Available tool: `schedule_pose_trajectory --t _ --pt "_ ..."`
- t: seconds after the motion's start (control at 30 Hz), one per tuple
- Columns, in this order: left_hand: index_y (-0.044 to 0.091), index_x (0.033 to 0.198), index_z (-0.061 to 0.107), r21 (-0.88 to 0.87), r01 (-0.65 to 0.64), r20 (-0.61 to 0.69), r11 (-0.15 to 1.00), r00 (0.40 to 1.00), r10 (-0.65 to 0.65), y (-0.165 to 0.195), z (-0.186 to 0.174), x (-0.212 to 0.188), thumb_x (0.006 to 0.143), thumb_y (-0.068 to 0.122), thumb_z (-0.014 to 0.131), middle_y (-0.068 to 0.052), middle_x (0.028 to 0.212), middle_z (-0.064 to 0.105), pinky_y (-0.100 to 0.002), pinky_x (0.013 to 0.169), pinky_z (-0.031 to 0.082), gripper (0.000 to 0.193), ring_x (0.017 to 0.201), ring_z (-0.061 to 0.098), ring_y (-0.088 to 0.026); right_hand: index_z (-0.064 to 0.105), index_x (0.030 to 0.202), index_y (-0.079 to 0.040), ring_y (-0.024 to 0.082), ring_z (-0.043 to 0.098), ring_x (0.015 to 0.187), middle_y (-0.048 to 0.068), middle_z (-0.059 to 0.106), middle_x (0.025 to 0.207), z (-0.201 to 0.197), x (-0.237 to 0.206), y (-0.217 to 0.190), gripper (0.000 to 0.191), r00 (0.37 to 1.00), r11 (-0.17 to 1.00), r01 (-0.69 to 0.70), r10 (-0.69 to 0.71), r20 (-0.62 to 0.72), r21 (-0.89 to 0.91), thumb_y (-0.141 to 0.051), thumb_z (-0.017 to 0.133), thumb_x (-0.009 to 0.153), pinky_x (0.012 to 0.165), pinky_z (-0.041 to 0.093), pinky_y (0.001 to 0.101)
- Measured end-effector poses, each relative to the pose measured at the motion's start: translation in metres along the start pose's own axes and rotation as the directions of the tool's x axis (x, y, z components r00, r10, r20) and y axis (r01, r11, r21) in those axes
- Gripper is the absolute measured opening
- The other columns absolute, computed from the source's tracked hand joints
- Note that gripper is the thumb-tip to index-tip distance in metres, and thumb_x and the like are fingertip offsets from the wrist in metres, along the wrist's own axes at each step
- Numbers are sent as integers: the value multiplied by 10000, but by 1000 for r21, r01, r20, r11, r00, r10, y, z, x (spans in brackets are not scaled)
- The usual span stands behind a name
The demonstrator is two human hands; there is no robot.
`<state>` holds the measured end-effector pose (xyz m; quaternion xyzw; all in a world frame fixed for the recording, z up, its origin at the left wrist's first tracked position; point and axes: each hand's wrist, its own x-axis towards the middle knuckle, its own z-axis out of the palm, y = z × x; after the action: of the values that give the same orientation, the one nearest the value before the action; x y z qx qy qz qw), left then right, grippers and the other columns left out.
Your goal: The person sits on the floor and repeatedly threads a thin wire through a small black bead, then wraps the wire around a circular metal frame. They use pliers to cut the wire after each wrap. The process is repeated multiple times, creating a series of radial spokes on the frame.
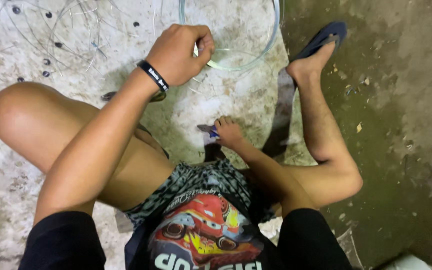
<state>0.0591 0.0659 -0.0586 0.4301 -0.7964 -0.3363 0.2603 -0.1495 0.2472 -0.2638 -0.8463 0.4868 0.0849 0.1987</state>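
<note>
Nearest, the right hand grips a small blue-handled tool against the floor. Farther, the left hand is clenched on a clear hoop; wire scraps lie far left, so work looks underway.

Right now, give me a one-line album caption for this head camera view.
Seated on a concrete floor, the left hand grips a clear hoop while the right hand holds a small blue-handled tool.

Lighting: strong, flash-like light from the camera's side — skin and pale concrete floor brightly lit, falling to dim at right. Hard dark shadows behind arm and leg. Focus fair; slight softness and stretching toward the edges.
</note>
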Motion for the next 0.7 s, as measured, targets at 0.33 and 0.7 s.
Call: schedule_pose_trajectory --t 0.33,0.7 --pt "21 899 691 -51 62 0 997 998 -62 14 -1 -5 946 139 660 -146 827 721 -432 743 549 131 795 710 -350 573 1111 4 336 643 988 217 630 1038 -24 1 0 252 950 679 -266 304 67 684 -95 627 886 892 509 421" --pt "39 876 696 -33 104 -20 994 994 -104 28 11 -12 922 132 651 -151 814 725 -448 725 552 113 794 713 -364 480 1401 1 149 560 1136 75 594 1229 -71 46 -13 553 719 295 401 486 -497 867 137 461 865 999 456 262"
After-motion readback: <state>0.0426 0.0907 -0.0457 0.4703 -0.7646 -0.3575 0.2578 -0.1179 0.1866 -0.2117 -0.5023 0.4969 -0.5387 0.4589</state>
